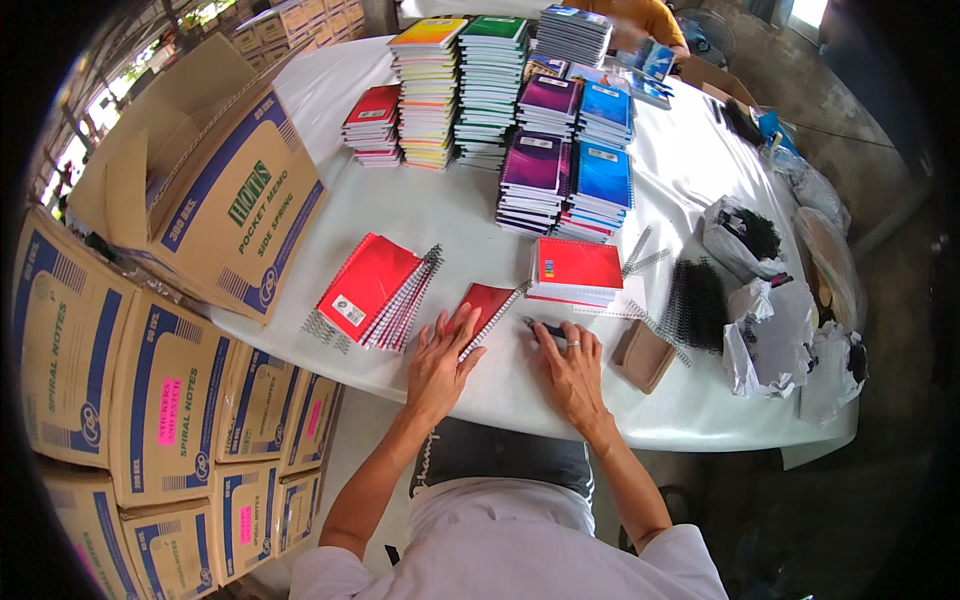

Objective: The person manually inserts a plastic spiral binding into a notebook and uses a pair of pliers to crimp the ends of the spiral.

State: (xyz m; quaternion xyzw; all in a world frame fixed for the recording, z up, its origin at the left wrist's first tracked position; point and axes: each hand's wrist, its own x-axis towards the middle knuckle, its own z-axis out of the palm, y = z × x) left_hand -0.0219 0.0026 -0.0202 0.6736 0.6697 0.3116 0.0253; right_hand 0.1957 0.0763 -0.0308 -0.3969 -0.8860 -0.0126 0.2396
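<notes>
A red spiral notebook (487,300) lies slanted on the white-covered table, its wire coil along the right edge. My left hand (440,362) holds it down, fingers over the cover's lower part and thumb by the coil. Just right of it, my right hand (574,365) is closed around a small dark hand tool that looks like pliers (545,327), its tip pointing toward the notebook's coil. Left of my left hand leans a fanned pile of red notebooks (372,285). Beyond my right hand sits a neater stack of red notebooks (578,265).
Tall notebook stacks (428,90) line the far side, with purple ones (535,165) and blue ones (603,175) nearer. Loose black coils (697,305), a brown block (644,355) and torn wrappings (770,340) lie right. An open carton (235,200) stands left. Another person (650,25) is opposite.
</notes>
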